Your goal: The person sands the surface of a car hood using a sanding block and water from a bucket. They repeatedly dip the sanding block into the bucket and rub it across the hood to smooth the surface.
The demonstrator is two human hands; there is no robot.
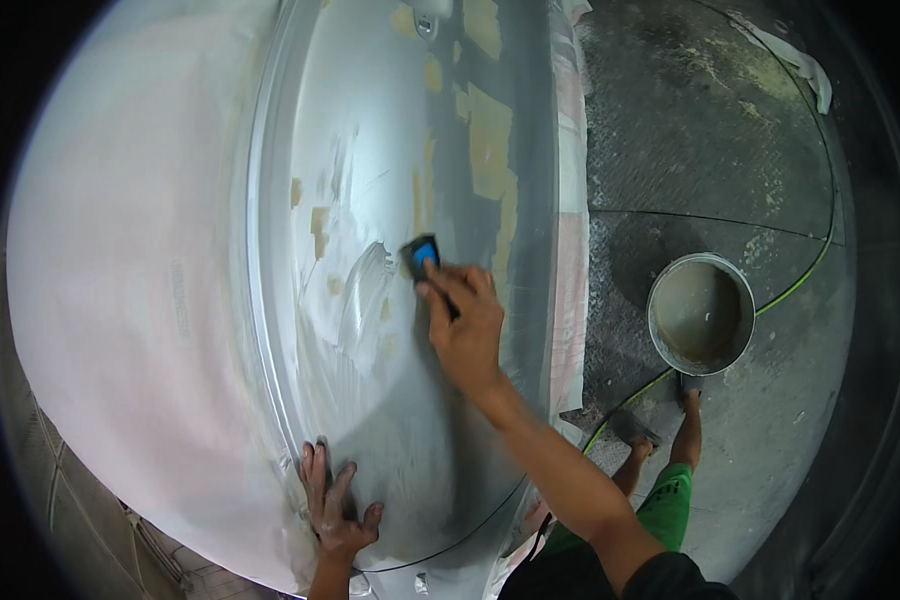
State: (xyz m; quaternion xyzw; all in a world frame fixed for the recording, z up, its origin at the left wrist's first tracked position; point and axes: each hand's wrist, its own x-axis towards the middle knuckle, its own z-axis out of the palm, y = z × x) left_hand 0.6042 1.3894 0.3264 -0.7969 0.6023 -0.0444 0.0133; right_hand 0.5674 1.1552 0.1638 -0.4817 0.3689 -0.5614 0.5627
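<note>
A silver-grey car body panel [370,400] stretches before me, with tan filler patches [488,140] and whitish wet smears [368,300] on it. Near its middle my right hand [465,320] grips a small black-and-blue sanding block [423,254], pressed against the surface beside one smear. The block's underside is hidden. My left hand [338,510] lies with spread fingers on the panel's lower left edge and holds nothing.
Pinkish-white masking sheet [140,300] covers the area left of the panel; more hangs along its right edge. On the grey floor [670,130] at right stands a round bucket [654,325] of murky water. A green hose [818,262] runs past it. Crumpled cloth [800,65] lies farther off.
</note>
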